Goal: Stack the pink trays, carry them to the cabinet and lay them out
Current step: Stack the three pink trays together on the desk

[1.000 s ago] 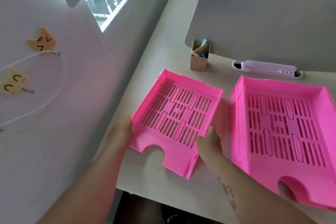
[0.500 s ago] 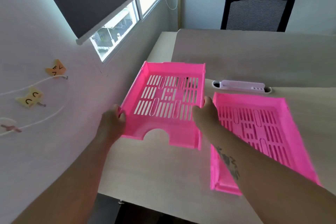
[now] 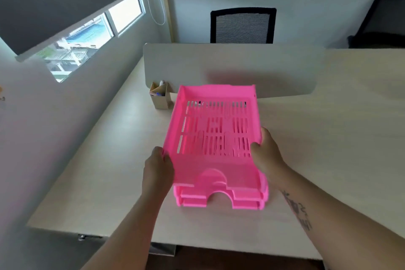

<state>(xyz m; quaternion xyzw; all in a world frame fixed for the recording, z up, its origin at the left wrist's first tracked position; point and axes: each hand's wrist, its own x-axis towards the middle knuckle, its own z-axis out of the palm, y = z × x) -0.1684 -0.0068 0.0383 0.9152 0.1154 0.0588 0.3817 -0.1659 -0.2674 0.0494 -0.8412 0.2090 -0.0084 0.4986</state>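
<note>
A pink slotted tray (image 3: 215, 129) is held over a second pink tray (image 3: 221, 200) that lies on the pale wooden desk (image 3: 109, 171). The upper tray covers most of the lower one; only the lower tray's front edge with its arched cut-out shows. My left hand (image 3: 157, 169) grips the upper tray's left front corner. My right hand (image 3: 266, 151) grips its right side wall. Whether the upper tray rests fully in the lower one I cannot tell.
A small cardboard pen holder (image 3: 158, 95) stands just left of the trays' far end. A grey divider panel (image 3: 230, 68) runs across the desk behind them. Beyond it stands a black mesh chair (image 3: 242, 25). A wall with a window (image 3: 87, 37) borders the desk's left side.
Both hands lifted the left tray off the desk and carried it rightward over the other tray. The view has tilted up and shifted right.
</note>
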